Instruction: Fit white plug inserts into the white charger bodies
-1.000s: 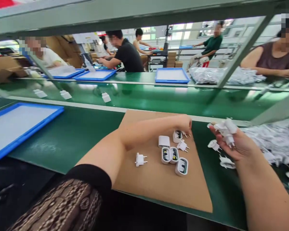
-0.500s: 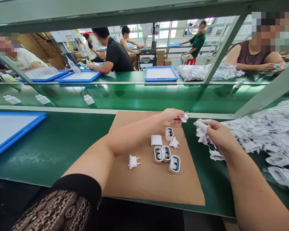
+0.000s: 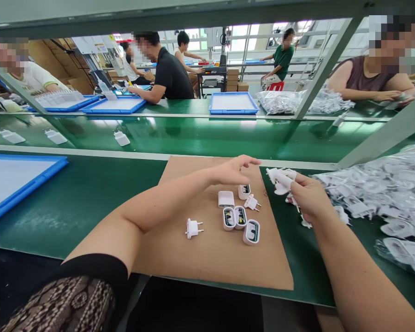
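Reference point: the cardboard sheet (image 3: pixel 228 265) lying on the green counter (image 3: pixel 100 198).

Risk, item 1: the right hand (image 3: pixel 309 196), held off the right edge of the cardboard sheet, carries several white plug pieces (image 3: pixel 281 180) at once. The bundle is uneven and juts past the fingertips, so a slackened grip could let a piece fall onto the counter beside the sheet. There it could mix with a loose white piece (image 3: pixel 342 215) or with the bagged white parts (image 3: pixel 370 184), both to the right of the sheet.

Risk, item 2: the left hand (image 3: pixel 233 170), above the far part of the sheet, overlaps the rear open housing (image 3: pixel 244 191) in this view; contact cannot be confirmed. A low sweep could tip that housing.

Risk, item 3: 2 open housings side by side (image 3: pixel 234 217) and the front open housing (image 3: pixel 251 231), on the right half of the sheet, show their inner parts. A dropped plug piece could strike these.

Grip findings: the left grip is open, fingers extended, nothing visible in it. The right grip is closed around the plug pieces; their exact count is unclear.

Position: the held pieces lie within the right grip, just outside the sheet's far right corner, and apart from the left fingertips. On the sheet, 1 plug piece (image 3: pixel 194 228) sits left of centre and a 2nd plug piece (image 3: pixel 251 203) sits near the right edge.
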A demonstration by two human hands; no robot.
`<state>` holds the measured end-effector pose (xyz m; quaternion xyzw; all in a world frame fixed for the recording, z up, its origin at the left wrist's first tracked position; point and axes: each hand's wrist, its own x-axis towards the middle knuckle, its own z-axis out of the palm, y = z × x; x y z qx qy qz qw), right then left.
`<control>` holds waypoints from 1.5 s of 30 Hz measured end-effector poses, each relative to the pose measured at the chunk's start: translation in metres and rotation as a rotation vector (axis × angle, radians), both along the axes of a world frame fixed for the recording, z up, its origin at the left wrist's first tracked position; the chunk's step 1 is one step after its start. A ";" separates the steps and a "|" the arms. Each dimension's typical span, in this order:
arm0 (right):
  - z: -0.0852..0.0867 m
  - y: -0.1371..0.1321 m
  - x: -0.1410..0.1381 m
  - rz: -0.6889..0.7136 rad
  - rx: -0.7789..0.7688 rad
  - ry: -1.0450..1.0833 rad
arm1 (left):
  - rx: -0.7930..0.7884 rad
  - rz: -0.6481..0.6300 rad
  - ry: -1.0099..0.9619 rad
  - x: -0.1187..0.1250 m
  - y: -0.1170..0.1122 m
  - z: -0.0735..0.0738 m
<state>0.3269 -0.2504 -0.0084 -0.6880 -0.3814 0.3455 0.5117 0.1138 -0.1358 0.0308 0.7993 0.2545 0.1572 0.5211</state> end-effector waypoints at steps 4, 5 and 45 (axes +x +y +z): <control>0.006 -0.001 -0.009 0.110 -0.056 0.212 | 0.255 -0.268 0.146 -0.020 0.005 -0.011; 0.007 -0.002 -0.011 0.135 -0.063 0.242 | 0.287 -0.256 0.176 -0.021 0.004 -0.015; 0.034 0.060 -0.145 0.528 0.125 0.073 | -0.233 0.708 -0.636 -0.115 -0.036 -0.021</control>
